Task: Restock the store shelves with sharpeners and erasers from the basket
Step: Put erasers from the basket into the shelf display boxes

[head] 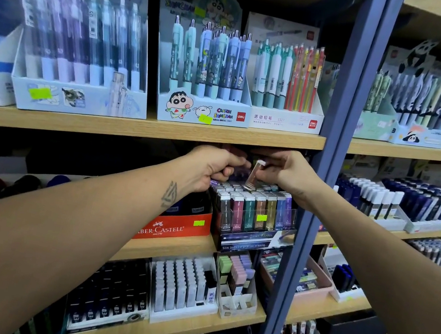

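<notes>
Right fingers [268, 165]: yours pinch the white top of a slim eraser [254, 176], which stands tilted just above the display box [256, 217].
Left fingers [229, 168]: curled tight under the shelf edge; what they hold is hidden, so you cannot tell.
Right hand [289, 173]: knuckles up, wrist bent down, forearm reaching in from your lower right.
Left hand [212, 166]: beside the right, nearly touching; tattooed forearm stretched from lower left.
Display box: packed with upright slim erasers in maroon, teal, brown, gold, blue and purple.
Shelf [132, 127]: wooden boards on a blue upright [330, 156]; pen boxes above, a red Faber-Castell box [173, 227] left of the display.
</notes>
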`<control>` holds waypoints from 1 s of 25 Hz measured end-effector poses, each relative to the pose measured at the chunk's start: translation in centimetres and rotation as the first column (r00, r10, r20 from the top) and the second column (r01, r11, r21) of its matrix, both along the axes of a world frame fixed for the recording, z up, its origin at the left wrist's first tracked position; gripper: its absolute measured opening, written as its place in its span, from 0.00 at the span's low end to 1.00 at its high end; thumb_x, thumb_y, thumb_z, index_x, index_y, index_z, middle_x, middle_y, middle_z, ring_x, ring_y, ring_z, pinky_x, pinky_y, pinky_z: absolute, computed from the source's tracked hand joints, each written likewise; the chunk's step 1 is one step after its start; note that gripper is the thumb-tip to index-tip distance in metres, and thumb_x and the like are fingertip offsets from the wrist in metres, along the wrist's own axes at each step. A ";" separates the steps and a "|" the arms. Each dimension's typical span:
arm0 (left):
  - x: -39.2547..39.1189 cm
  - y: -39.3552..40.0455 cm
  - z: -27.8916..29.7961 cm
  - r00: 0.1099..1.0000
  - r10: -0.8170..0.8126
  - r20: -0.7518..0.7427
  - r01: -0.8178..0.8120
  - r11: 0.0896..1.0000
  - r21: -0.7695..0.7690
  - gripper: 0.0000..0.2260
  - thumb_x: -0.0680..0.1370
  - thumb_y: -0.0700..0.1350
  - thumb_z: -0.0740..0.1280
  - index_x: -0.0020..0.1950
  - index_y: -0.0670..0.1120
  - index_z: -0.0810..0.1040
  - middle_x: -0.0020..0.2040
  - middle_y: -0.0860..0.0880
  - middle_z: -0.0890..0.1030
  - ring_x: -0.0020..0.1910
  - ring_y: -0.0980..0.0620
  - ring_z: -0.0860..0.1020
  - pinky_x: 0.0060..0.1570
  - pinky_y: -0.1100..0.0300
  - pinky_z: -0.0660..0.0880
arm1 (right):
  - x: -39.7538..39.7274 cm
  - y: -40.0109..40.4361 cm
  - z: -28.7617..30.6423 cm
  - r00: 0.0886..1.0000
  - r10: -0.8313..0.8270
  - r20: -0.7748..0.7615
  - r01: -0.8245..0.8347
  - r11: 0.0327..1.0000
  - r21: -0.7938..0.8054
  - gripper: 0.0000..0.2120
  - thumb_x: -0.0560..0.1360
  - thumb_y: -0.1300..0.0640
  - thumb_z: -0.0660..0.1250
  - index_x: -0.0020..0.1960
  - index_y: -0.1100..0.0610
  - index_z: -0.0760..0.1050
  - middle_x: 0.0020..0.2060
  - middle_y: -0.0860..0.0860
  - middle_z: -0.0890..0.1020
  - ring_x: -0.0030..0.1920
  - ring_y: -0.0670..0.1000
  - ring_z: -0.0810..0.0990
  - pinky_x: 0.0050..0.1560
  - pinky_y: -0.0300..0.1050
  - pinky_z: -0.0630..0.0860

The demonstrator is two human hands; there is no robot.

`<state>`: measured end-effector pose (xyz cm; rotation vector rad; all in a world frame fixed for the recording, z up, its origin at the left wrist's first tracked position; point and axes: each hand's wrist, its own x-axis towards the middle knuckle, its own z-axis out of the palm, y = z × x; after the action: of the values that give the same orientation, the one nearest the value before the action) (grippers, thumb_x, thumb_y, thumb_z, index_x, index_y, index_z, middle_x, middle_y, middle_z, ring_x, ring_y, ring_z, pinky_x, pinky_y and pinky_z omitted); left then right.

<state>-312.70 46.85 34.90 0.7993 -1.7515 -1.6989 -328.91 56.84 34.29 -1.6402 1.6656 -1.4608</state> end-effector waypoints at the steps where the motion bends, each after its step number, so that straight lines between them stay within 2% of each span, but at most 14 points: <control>1: 0.0 0.0 0.0 1.000 0.012 -0.012 -0.012 1.000 0.017 0.07 0.81 0.37 0.64 0.43 0.40 0.76 0.36 0.46 0.77 0.17 0.60 0.61 0.15 0.69 0.52 | -0.1 0.1 -0.1 0.999 -0.006 -0.036 0.006 1.000 0.008 0.12 0.74 0.72 0.70 0.56 0.65 0.81 0.44 0.58 0.87 0.45 0.56 0.83 0.46 0.46 0.79; 4: 0.5 0.3 -0.2 1.000 0.028 -0.008 -0.027 0.997 0.074 0.07 0.79 0.33 0.60 0.42 0.40 0.70 0.38 0.42 0.76 0.20 0.57 0.64 0.14 0.69 0.55 | -0.3 0.0 0.0 0.984 -0.068 -0.166 0.082 0.994 0.078 0.12 0.76 0.71 0.68 0.57 0.62 0.81 0.41 0.57 0.87 0.39 0.52 0.83 0.40 0.48 0.80; 5: 0.7 0.4 -0.3 1.000 0.024 -0.004 -0.023 0.995 0.100 0.06 0.78 0.32 0.59 0.42 0.40 0.68 0.38 0.41 0.76 0.22 0.56 0.64 0.15 0.68 0.56 | -0.5 -0.1 0.1 0.976 -0.088 -0.199 0.110 0.989 0.103 0.12 0.76 0.71 0.68 0.58 0.64 0.79 0.43 0.57 0.86 0.36 0.49 0.83 0.37 0.46 0.80; 7: 1.0 0.5 -0.4 1.000 0.031 0.002 -0.031 0.988 0.153 0.05 0.78 0.33 0.56 0.44 0.40 0.67 0.38 0.40 0.76 0.25 0.54 0.64 0.15 0.67 0.57 | -0.9 -0.6 0.1 0.951 -0.137 -0.277 0.176 0.977 0.122 0.11 0.76 0.67 0.70 0.57 0.63 0.75 0.46 0.58 0.85 0.35 0.48 0.81 0.30 0.38 0.74; 9: 1.0 0.3 -0.4 0.999 0.046 0.014 -0.048 0.983 0.177 0.05 0.80 0.34 0.54 0.49 0.39 0.68 0.38 0.40 0.75 0.27 0.53 0.65 0.16 0.67 0.58 | -1.3 -1.0 0.1 0.921 -0.174 -0.349 0.226 0.968 0.113 0.09 0.75 0.65 0.72 0.53 0.61 0.75 0.42 0.57 0.84 0.38 0.50 0.80 0.33 0.39 0.72; 12: 0.6 -0.4 -0.7 0.998 0.052 0.023 -0.055 0.987 0.152 0.06 0.84 0.36 0.54 0.54 0.38 0.70 0.38 0.40 0.77 0.24 0.54 0.70 0.15 0.68 0.58 | -1.2 -1.1 0.2 0.897 -0.105 -0.429 0.173 0.977 0.122 0.08 0.73 0.67 0.73 0.44 0.57 0.77 0.36 0.52 0.82 0.37 0.47 0.80 0.40 0.42 0.76; 16: 0.7 -0.6 -1.1 0.994 0.093 0.052 -0.097 0.992 0.078 0.02 0.83 0.39 0.63 0.52 0.41 0.73 0.36 0.41 0.80 0.22 0.54 0.77 0.14 0.69 0.57 | -0.4 -0.9 0.0 0.860 -0.035 -0.510 0.117 0.985 0.129 0.10 0.71 0.67 0.76 0.40 0.55 0.79 0.36 0.48 0.81 0.37 0.43 0.79 0.40 0.33 0.75; 18: 1.1 -0.3 -1.1 0.991 0.095 0.097 -0.102 0.993 0.068 0.05 0.83 0.43 0.64 0.53 0.42 0.73 0.32 0.42 0.82 0.23 0.52 0.80 0.14 0.69 0.55 | -0.4 -1.0 0.0 0.826 -0.012 -0.563 0.112 0.983 0.143 0.07 0.72 0.64 0.75 0.41 0.53 0.82 0.39 0.47 0.83 0.41 0.44 0.80 0.43 0.35 0.75; 20: 1.4 -0.1 -1.0 0.987 0.085 0.135 -0.091 0.995 0.041 0.07 0.83 0.45 0.64 0.55 0.42 0.72 0.29 0.44 0.82 0.22 0.53 0.79 0.14 0.69 0.55 | -0.5 -1.1 0.0 0.801 -0.002 -0.599 0.121 0.980 0.158 0.09 0.74 0.65 0.72 0.44 0.51 0.85 0.45 0.48 0.85 0.46 0.47 0.82 0.48 0.39 0.77; 22: 1.5 -0.1 -0.8 0.987 0.067 0.148 -0.070 0.997 0.018 0.07 0.84 0.44 0.62 0.59 0.43 0.73 0.32 0.45 0.81 0.19 0.56 0.71 0.14 0.69 0.55 | -0.5 -1.1 -0.2 0.805 -0.052 -0.591 0.176 0.972 0.154 0.16 0.74 0.70 0.66 0.47 0.52 0.85 0.49 0.49 0.85 0.49 0.48 0.81 0.46 0.36 0.77; 24: 1.7 0.0 -0.6 0.990 0.037 0.135 -0.043 0.998 0.042 0.06 0.85 0.40 0.58 0.60 0.42 0.72 0.34 0.44 0.79 0.20 0.58 0.65 0.15 0.69 0.55 | -0.2 -0.8 -0.3 0.812 -0.076 -0.578 0.205 0.965 0.162 0.19 0.72 0.74 0.62 0.45 0.55 0.86 0.48 0.50 0.84 0.47 0.47 0.81 0.42 0.35 0.78; 25: 1.8 0.0 -0.5 0.992 0.018 0.128 -0.026 0.998 0.060 0.07 0.85 0.37 0.56 0.59 0.41 0.71 0.35 0.44 0.79 0.20 0.58 0.64 0.15 0.69 0.55 | -0.1 -0.7 -0.3 0.818 -0.066 -0.572 0.197 0.965 0.171 0.19 0.71 0.75 0.62 0.43 0.56 0.85 0.47 0.50 0.84 0.48 0.48 0.81 0.46 0.39 0.79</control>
<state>-310.93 46.82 34.41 0.9701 -1.7740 -1.7278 -329.01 56.10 33.97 -1.9750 2.2003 -0.8229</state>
